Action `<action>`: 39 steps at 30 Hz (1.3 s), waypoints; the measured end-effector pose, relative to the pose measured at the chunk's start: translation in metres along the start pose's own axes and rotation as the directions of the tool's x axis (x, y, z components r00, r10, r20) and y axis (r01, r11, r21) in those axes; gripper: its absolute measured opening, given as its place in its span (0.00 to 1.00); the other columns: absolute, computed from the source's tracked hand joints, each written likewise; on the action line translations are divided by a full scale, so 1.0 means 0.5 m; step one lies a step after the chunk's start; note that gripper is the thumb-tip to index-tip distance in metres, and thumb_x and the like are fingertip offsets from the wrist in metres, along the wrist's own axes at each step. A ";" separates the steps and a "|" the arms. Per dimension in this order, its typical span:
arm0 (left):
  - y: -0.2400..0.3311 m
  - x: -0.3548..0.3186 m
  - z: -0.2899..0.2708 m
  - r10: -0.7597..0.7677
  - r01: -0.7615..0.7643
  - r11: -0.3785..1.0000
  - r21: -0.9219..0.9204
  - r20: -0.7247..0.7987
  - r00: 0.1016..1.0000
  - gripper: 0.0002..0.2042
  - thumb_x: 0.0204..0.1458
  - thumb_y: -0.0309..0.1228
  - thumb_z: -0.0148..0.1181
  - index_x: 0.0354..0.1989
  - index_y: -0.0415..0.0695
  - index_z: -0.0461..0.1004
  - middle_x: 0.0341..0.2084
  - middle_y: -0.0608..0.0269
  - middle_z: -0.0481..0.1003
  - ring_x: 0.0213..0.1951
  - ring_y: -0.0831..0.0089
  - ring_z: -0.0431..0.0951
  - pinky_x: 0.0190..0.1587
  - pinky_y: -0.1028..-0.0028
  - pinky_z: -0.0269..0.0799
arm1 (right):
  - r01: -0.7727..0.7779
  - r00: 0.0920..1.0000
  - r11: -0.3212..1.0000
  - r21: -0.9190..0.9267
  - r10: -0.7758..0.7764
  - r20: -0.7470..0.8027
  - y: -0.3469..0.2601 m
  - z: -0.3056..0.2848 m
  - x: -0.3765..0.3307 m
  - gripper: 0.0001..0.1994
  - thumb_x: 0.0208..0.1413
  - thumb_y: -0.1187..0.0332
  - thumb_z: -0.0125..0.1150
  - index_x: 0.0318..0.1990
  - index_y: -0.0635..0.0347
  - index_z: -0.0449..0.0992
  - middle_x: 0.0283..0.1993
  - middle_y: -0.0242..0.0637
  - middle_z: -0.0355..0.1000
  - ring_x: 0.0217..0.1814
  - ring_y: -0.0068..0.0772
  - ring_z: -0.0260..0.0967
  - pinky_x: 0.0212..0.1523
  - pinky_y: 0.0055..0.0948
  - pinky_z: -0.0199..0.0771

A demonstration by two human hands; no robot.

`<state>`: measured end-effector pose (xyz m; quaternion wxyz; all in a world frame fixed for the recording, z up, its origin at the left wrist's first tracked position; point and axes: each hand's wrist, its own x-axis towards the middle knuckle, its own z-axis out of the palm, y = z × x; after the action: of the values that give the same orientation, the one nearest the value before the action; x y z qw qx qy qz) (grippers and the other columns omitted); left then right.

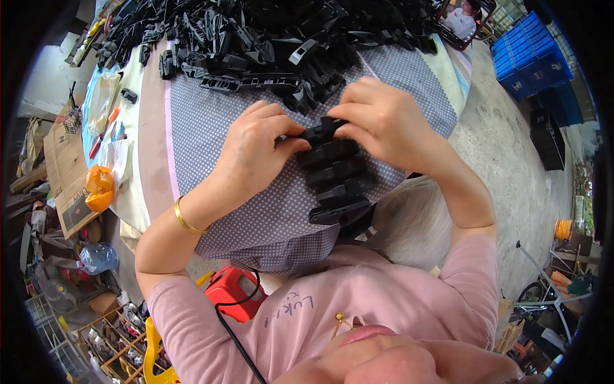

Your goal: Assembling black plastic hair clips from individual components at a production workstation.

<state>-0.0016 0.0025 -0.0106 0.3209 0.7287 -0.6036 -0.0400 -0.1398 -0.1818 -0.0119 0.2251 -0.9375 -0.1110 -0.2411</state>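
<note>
Both of my hands are closed on one small black plastic part (322, 131) above the cloth-covered table. My left hand (252, 147) pinches its left end between thumb and fingers. At the other end, my right hand (382, 121) pinches it the same way. Directly below, a row of similar black plastic parts (339, 173) lies side by side, running toward my body. Just beyond my fingers spreads a large heap of black plastic parts (256, 41). What the parts belong to cannot be made out.
A dotted grey cloth (211, 128) covers the table. On its left lie an orange fruit or peel (99, 189), a clear plastic bag (116, 157) and a lone black piece (129, 95). Blue crates (531, 54) stand at the far right. A red plastic object (236, 293) is near my left side.
</note>
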 end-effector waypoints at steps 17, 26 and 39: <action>0.000 0.006 0.020 -0.023 0.021 0.995 -0.102 -0.014 1.000 0.08 0.38 0.26 0.69 0.27 0.39 0.79 0.23 0.62 0.73 0.31 0.63 0.72 0.34 0.68 0.69 | -0.016 0.999 0.994 0.106 0.011 0.050 0.017 0.003 -0.006 0.11 0.41 0.70 0.68 0.34 0.64 0.79 0.29 0.38 0.68 0.34 0.40 0.67 0.34 0.35 0.67; -0.045 0.038 -0.022 0.154 -0.061 0.948 0.311 -0.285 0.946 0.16 0.39 0.25 0.69 0.40 0.40 0.76 0.40 0.58 0.72 0.42 0.60 0.70 0.44 0.66 0.69 | -0.122 0.993 0.982 0.143 0.121 0.013 0.040 -0.025 0.002 0.13 0.47 0.68 0.67 0.41 0.61 0.79 0.37 0.37 0.74 0.40 0.38 0.70 0.38 0.29 0.70; -0.018 0.028 -0.061 -0.164 0.164 0.986 -0.013 -0.145 0.976 0.17 0.49 0.22 0.61 0.50 0.41 0.73 0.31 0.58 0.78 0.30 0.70 0.77 0.34 0.73 0.73 | -0.242 0.969 0.967 0.079 0.245 -0.035 0.031 -0.004 0.013 0.15 0.44 0.74 0.65 0.42 0.60 0.77 0.38 0.37 0.74 0.38 0.37 0.70 0.40 0.29 0.73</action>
<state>0.0234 0.0031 0.0137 0.3601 0.7769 -0.5163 -0.0136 -0.1300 -0.1958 -0.0129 0.2900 -0.9295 0.0011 -0.2280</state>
